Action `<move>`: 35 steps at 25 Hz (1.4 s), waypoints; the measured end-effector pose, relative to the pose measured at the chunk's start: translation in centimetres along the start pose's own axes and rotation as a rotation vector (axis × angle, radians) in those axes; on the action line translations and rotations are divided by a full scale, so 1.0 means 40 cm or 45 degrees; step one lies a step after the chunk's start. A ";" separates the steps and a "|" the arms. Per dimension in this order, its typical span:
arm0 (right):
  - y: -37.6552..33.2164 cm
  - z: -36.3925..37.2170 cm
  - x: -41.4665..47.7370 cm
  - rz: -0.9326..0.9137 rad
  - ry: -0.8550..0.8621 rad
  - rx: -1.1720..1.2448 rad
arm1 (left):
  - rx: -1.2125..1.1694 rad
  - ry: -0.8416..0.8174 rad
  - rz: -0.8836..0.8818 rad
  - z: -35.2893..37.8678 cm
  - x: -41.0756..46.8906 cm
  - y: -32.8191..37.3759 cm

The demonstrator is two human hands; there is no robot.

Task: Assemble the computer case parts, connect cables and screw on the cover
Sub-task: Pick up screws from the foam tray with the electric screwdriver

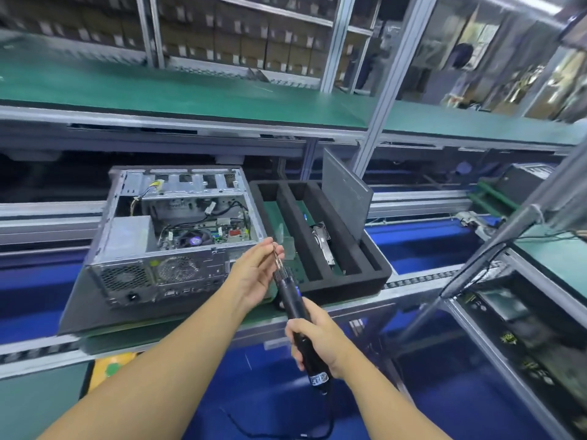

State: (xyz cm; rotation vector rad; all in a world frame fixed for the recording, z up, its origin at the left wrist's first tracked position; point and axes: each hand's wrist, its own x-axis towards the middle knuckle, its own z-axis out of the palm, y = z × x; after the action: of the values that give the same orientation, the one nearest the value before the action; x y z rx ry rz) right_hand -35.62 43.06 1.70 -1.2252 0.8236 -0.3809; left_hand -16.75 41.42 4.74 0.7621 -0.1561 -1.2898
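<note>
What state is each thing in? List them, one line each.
Computer case: cover off, insides exposed.
Electric screwdriver: gripped by right hand, tip pointing up.
Bit: pinched by left hand.
Grey panel: standing tilted in foam tray.
Metal bracket: lying in a tray slot.

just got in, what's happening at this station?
A person grips an electric screwdriver in the right hand and pinches its bit with the left hand. The computer case lies open on the line, cover not on yet; a grey panel leans upright in the black foam tray beside it.
</note>
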 end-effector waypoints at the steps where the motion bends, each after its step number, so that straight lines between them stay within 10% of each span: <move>1: 0.004 0.024 -0.006 -0.004 -0.005 -0.008 | 0.013 0.008 0.012 -0.016 -0.015 0.010; 35: 0.051 0.324 0.043 0.160 -0.280 -0.182 | -0.076 0.331 0.189 -0.299 -0.186 0.172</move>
State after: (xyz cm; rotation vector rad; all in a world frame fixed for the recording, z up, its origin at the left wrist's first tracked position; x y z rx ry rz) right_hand -25.35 51.31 0.59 -1.3135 0.7421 -0.0839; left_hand -7.40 53.70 2.04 0.8437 0.0350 -1.0402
